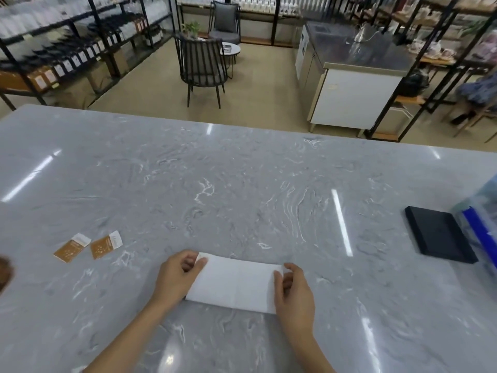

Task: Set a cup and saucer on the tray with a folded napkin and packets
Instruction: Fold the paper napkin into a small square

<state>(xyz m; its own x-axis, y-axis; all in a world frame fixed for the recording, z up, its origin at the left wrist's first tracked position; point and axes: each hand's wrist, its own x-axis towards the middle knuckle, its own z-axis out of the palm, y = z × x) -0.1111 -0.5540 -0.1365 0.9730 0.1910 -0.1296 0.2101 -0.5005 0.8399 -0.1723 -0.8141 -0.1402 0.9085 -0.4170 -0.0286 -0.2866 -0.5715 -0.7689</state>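
A white napkin [235, 282] is laid flat on the grey marble table [242, 184], at 6 o'clock in the view. Its left end is pinched by the left hand [178, 278], its right end by the right hand [294, 293]. Two brown packets [87, 247] are seen at 9 o'clock, well apart from the napkin. A black tray [441, 234] is seen at 3 o'clock.

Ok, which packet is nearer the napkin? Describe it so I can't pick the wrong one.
On the grey marble table, look left of the white napkin that both hands hold. Two brown packets with white tops lie side by side there. Yours is the right packet, closer to the left hand; the left packet lies farther out.
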